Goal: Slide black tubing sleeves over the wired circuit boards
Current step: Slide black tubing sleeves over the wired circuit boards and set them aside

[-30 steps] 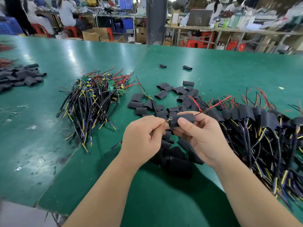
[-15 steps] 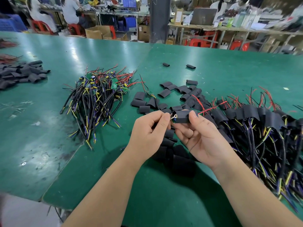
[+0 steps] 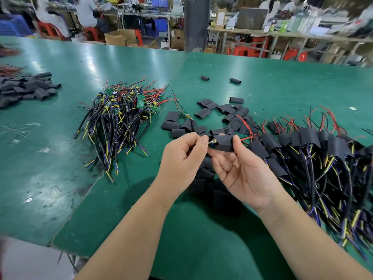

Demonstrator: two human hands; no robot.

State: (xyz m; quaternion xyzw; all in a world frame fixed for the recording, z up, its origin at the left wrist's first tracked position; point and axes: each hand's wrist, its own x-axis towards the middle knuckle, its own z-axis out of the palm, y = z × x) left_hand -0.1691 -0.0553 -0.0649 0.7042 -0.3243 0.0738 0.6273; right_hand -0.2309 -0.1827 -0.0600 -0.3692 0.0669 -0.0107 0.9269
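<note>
The green counter (image 3: 262, 81) carries everything. Right of the held sleeve (image 3: 224, 143) lies a heap of sleeved boards (image 3: 323, 154). Left of it is a heap of bare boards (image 3: 121, 118), and behind it are loose sleeves (image 3: 222, 112). The right grip (image 3: 242, 172) pinches the sleeve above the counter. The left grip (image 3: 181, 156) pinches the board (image 3: 213, 141) poking from its left mouth.

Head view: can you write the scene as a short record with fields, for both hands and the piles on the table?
left hand: pinches the wired board at the mouth of the black sleeve
right hand: holds the black sleeve between thumb and fingers
unsleeved pile: on the green table, left of the hands
sleeved pile: right of the hands
loose sleeves: beyond and under the hands
</note>
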